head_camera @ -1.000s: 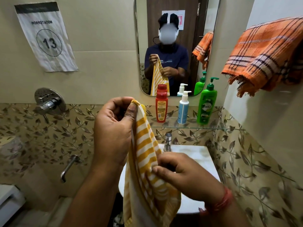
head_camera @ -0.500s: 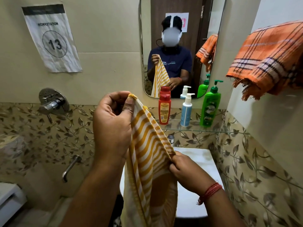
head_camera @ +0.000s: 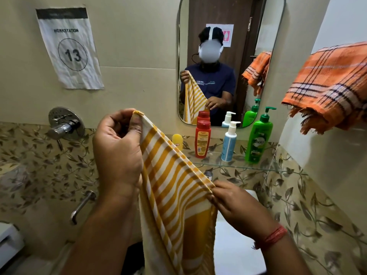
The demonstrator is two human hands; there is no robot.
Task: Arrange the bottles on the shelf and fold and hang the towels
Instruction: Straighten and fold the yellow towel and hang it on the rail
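Left hand (head_camera: 117,147) pinching striped towel (head_camera: 174,195) corner, right hand (head_camera: 236,205) pinching lower edge

The left hands part, raised higher, is the left hand (head_camera: 119,153): fingers curled, thumb pinching a corner of the striped towel (head_camera: 174,195). The right hand (head_camera: 236,205) sits lower, its fingertips pinching the towel's edge. Both forearms reach up from below; a red thread circles the right wrist.

The paper sheet (head_camera: 69,49) taped to the wall reads "WORKSTATION" above a circled "13". The green pump bottle (head_camera: 258,142) on the glass shelf (head_camera: 228,164) seems to carry the brand "Vatika"; other labels are illegible.
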